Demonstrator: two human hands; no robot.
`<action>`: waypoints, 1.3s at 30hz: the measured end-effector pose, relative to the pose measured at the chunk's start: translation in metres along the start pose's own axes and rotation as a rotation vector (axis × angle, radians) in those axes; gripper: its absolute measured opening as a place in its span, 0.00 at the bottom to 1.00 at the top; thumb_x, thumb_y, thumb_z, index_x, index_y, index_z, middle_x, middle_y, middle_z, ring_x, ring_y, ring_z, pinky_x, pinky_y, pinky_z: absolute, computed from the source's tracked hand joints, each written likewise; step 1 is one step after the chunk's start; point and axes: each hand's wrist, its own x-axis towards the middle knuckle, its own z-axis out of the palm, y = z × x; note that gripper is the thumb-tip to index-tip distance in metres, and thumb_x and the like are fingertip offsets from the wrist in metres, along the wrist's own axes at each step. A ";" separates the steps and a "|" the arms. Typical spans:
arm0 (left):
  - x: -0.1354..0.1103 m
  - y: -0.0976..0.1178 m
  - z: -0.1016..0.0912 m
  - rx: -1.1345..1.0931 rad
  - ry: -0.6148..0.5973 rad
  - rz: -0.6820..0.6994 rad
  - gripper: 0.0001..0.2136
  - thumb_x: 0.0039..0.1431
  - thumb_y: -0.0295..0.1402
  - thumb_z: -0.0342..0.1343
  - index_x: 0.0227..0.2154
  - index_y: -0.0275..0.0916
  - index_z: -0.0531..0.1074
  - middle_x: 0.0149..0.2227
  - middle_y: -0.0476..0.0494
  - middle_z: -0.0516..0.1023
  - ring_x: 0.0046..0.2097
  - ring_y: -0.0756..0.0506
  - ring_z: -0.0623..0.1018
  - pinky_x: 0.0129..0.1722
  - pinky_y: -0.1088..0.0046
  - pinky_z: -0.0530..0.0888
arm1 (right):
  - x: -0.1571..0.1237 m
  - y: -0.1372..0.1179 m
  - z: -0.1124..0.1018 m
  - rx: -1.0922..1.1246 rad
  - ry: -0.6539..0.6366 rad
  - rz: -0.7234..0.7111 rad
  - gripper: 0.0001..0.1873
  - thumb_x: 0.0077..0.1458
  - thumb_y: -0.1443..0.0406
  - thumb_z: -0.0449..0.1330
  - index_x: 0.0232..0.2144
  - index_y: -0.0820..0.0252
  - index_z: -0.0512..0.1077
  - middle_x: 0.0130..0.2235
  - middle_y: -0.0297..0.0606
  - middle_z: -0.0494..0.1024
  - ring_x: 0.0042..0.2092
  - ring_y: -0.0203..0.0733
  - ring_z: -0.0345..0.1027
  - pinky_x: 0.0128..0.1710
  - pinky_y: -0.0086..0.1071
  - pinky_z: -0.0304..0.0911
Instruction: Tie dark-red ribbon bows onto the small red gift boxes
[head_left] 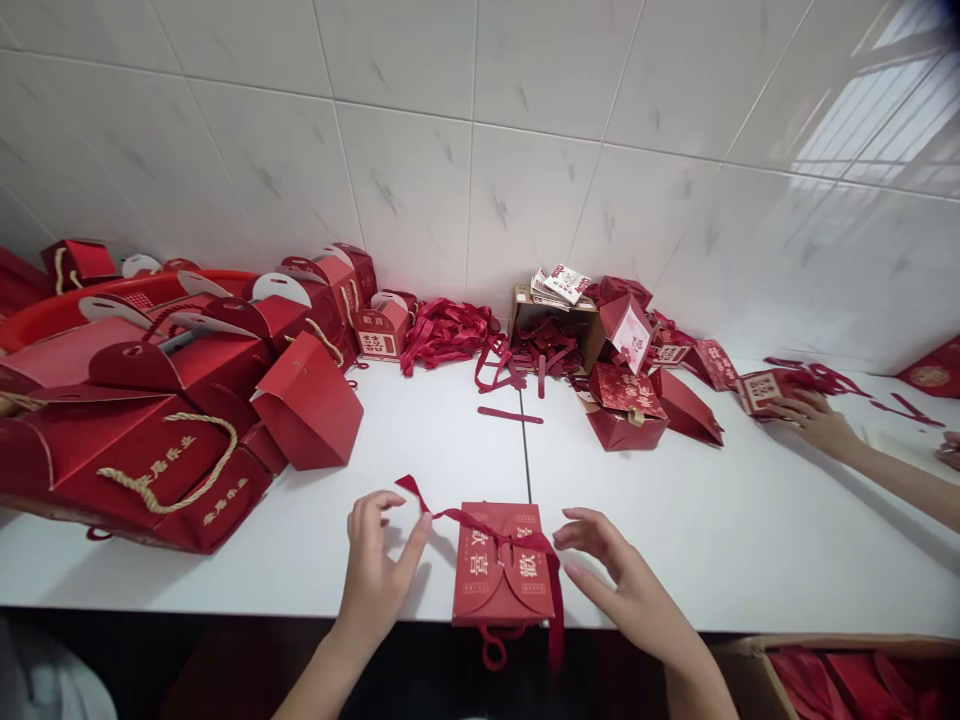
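Observation:
A small red gift box (484,598) with gold characters lies at the table's front edge, a cord loop hanging below it. A dark red ribbon (471,519) crosses its top and is knotted in the middle. One ribbon end points up to the left; the other drapes over the box's right side and hangs past the table edge. My left hand (379,550) is beside the left ribbon end, thumb and fingers apart, the thumb tip at the ribbon; whether it touches is unclear. My right hand (619,575) is held open just right of the box, fingers spread and curved.
Many red gift boxes (307,405) crowd the left around a red basin (225,280). Ribbons (450,330) and a carton of red strips (555,345) stand by the wall. More boxes (626,425) lie right, where another person's hand (814,420) touches one. An open carton (750,665) is at lower right.

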 end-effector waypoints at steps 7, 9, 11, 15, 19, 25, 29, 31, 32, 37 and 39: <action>0.017 0.026 0.017 -0.038 -0.484 0.174 0.12 0.59 0.40 0.51 0.25 0.39 0.61 0.28 0.50 0.64 0.32 0.48 0.66 0.37 0.71 0.64 | 0.018 -0.005 0.034 0.207 0.063 -0.014 0.13 0.61 0.56 0.54 0.43 0.54 0.60 0.29 0.29 0.63 0.32 0.35 0.61 0.35 0.31 0.59; 0.017 0.028 0.019 -0.108 -0.550 0.072 0.15 0.61 0.42 0.48 0.23 0.39 0.58 0.25 0.53 0.61 0.28 0.50 0.63 0.31 0.74 0.63 | 0.020 -0.006 0.038 0.321 0.070 -0.034 0.12 0.60 0.56 0.55 0.42 0.53 0.58 0.28 0.27 0.61 0.30 0.33 0.59 0.32 0.29 0.58; 0.015 0.029 0.018 -0.146 -0.589 0.023 0.16 0.63 0.43 0.45 0.23 0.39 0.57 0.23 0.54 0.58 0.27 0.51 0.60 0.29 0.75 0.61 | 0.020 -0.008 0.040 0.405 0.065 -0.056 0.12 0.60 0.57 0.55 0.42 0.52 0.57 0.29 0.26 0.60 0.27 0.30 0.57 0.28 0.27 0.56; 0.014 0.038 0.006 -0.041 -0.639 0.062 0.16 0.63 0.42 0.45 0.23 0.39 0.56 0.23 0.54 0.57 0.27 0.52 0.59 0.28 0.76 0.60 | 0.018 -0.009 0.034 0.404 0.003 -0.045 0.11 0.62 0.58 0.52 0.44 0.49 0.54 0.30 0.25 0.58 0.21 0.26 0.46 0.20 0.24 0.45; 0.021 0.038 -0.006 -0.015 -0.737 0.002 0.17 0.62 0.45 0.44 0.23 0.39 0.56 0.22 0.56 0.56 0.25 0.53 0.57 0.25 0.78 0.59 | 0.012 -0.016 0.019 0.088 0.045 -0.080 0.04 0.63 0.60 0.50 0.38 0.52 0.57 0.29 0.27 0.58 0.26 0.31 0.51 0.24 0.26 0.51; 0.037 0.026 -0.020 -0.009 -1.147 -0.356 0.12 0.59 0.43 0.47 0.30 0.39 0.65 0.11 0.59 0.59 0.13 0.54 0.56 0.13 0.81 0.54 | -0.001 -0.037 0.006 -0.439 -0.016 -0.195 0.08 0.54 0.70 0.55 0.25 0.57 0.59 0.39 0.35 0.66 0.34 0.35 0.62 0.34 0.29 0.60; 0.046 0.032 -0.025 -0.027 -1.435 -0.325 0.05 0.48 0.30 0.55 0.24 0.34 0.74 0.09 0.56 0.61 0.11 0.56 0.58 0.11 0.83 0.55 | 0.002 -0.029 0.020 -0.607 0.155 -0.234 0.11 0.56 0.69 0.53 0.22 0.58 0.65 0.33 0.36 0.66 0.27 0.34 0.60 0.24 0.28 0.56; 0.046 0.035 -0.025 -0.124 -1.467 -0.304 0.06 0.47 0.30 0.56 0.22 0.33 0.76 0.09 0.55 0.62 0.11 0.56 0.59 0.12 0.83 0.57 | 0.006 -0.025 0.027 -0.586 0.283 -0.343 0.12 0.57 0.69 0.54 0.21 0.59 0.66 0.29 0.36 0.65 0.26 0.34 0.60 0.20 0.27 0.52; 0.045 0.035 -0.025 -0.190 -1.453 -0.303 0.07 0.47 0.31 0.57 0.21 0.32 0.76 0.09 0.54 0.62 0.11 0.56 0.60 0.12 0.83 0.59 | 0.007 -0.025 0.030 -0.557 0.346 -0.406 0.12 0.57 0.69 0.54 0.21 0.59 0.67 0.28 0.36 0.65 0.26 0.34 0.60 0.19 0.27 0.51; 0.036 0.038 -0.027 -0.396 -1.275 -0.354 0.16 0.52 0.43 0.59 0.24 0.31 0.76 0.08 0.55 0.62 0.10 0.56 0.59 0.15 0.79 0.67 | 0.009 -0.039 0.034 -0.396 0.505 -0.590 0.09 0.55 0.70 0.58 0.24 0.59 0.72 0.27 0.37 0.69 0.25 0.34 0.62 0.19 0.27 0.55; 0.035 0.041 -0.030 -0.421 -1.234 -0.389 0.15 0.53 0.42 0.59 0.25 0.32 0.77 0.08 0.56 0.61 0.10 0.57 0.58 0.16 0.80 0.68 | 0.011 -0.044 0.036 -0.344 0.503 -0.552 0.09 0.54 0.69 0.58 0.23 0.59 0.73 0.27 0.37 0.70 0.25 0.35 0.62 0.18 0.27 0.55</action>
